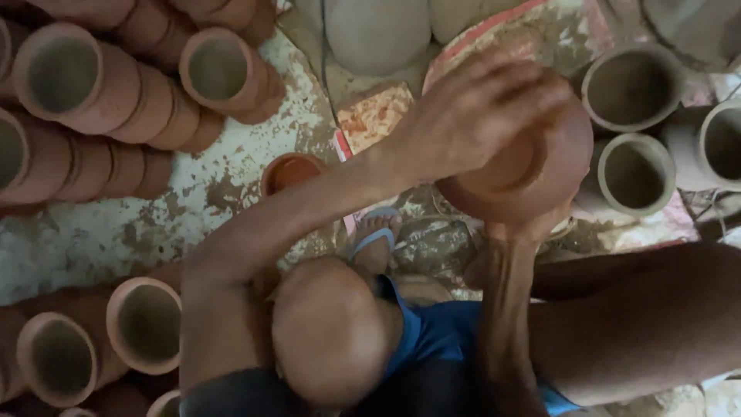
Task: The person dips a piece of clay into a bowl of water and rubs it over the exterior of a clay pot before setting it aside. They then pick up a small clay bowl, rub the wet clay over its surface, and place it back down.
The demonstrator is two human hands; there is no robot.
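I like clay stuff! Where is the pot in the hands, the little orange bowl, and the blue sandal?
round clay pot (pixel 567 166), head view, its bulging side.
little orange bowl (pixel 292 171), head view, its inside.
blue sandal (pixel 373 237), head view, its strap.

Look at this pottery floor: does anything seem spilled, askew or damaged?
The floor covering is worn, blotched with brown clay stains. The stacked pots lie on their sides, but in orderly nested rows. The red-brown pot, held between the left hand and right hand, shows no crack or chip.

Flattened printed package (pixel 376 116), orange, red and cream, on the floor, just above the forearm
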